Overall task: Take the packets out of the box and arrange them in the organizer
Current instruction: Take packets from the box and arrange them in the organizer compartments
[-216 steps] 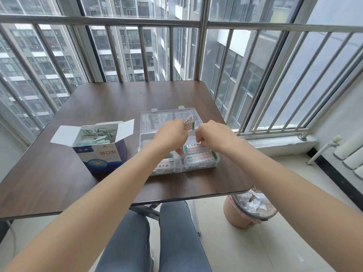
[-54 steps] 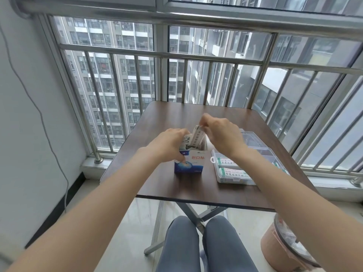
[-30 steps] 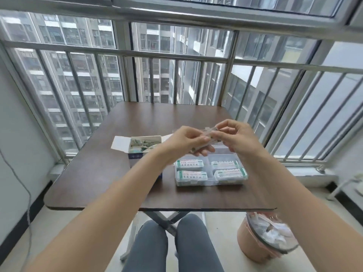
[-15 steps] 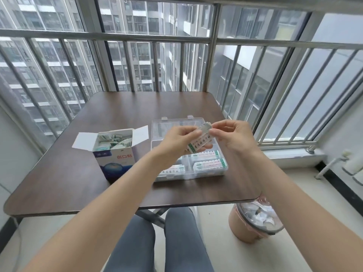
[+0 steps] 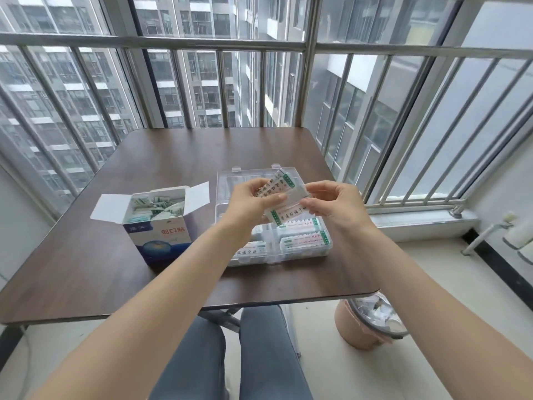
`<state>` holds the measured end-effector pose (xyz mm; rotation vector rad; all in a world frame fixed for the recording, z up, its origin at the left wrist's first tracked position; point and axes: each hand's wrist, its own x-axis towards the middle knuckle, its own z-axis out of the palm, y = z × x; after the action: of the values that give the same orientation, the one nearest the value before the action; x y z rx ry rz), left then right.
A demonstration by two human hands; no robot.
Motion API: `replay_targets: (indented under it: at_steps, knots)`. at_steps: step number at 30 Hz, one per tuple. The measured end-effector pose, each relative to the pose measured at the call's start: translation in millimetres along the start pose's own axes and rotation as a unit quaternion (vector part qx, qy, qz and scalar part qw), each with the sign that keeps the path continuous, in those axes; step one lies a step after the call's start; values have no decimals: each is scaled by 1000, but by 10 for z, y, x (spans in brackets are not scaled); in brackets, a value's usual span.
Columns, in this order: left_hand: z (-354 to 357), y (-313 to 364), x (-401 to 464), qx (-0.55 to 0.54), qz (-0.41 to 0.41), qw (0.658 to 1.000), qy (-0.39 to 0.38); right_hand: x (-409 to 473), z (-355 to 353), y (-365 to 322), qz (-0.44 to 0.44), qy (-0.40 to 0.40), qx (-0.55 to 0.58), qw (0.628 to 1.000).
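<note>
An open blue and white box (image 5: 160, 229) stands on the table's left half, with several white and green packets (image 5: 153, 204) inside. To its right lies a clear plastic organizer (image 5: 271, 256), lid open flat behind it. Packets fill its near compartments (image 5: 302, 241). Above the organizer my left hand (image 5: 251, 202) and my right hand (image 5: 331, 206) both pinch a small fanned stack of packets (image 5: 284, 197). The left thumb lies across the stack's front; the right fingers hold its right end.
The dark wooden table (image 5: 86, 255) stands against a barred balcony window (image 5: 259, 82). A pink waste bin (image 5: 366, 327) with a plastic liner sits on the floor at the table's near right corner. My knees in jeans (image 5: 230, 356) are under the near edge.
The single tight bundle between my hands has spread into a fan of packets. Both hands remain above the organizer, roughly where they were.
</note>
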<state>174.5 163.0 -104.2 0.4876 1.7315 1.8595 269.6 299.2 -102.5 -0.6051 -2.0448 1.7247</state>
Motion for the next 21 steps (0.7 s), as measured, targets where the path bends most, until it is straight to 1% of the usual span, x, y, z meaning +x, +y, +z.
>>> replay_targets:
  at_steps: [3, 6, 9, 12, 14, 17, 19, 21]
  knots:
    - [12, -19, 31, 10, 16, 999, 43, 36, -28, 33, 17, 16, -15, 1000]
    - [47, -65, 63, 48, 60, 992, 102, 98, -67, 94, 36, 38, -49, 997]
    - [78, -91, 86, 100, 107, 980, 133, 144, -66, 138, 47, 24, -132, 990]
    - [77, -103, 114, 121, 110, 976, 144, 185, -41, 177, 33, 22, -232, 972]
    - [69, -113, 120, 126, 101, 976, 144, 198, -8, 191, 15, 31, -305, 952]
    - [58, -130, 113, 131, 97, 976, 142, 150, 37, 150, -9, 38, -446, 894]
    - [53, -128, 96, 129, 97, 977, 136, 134, 53, 138, -23, 37, -489, 871]
    - [51, -112, 74, 104, 86, 984, 116, 134, 63, 148, -34, 24, -523, 851]
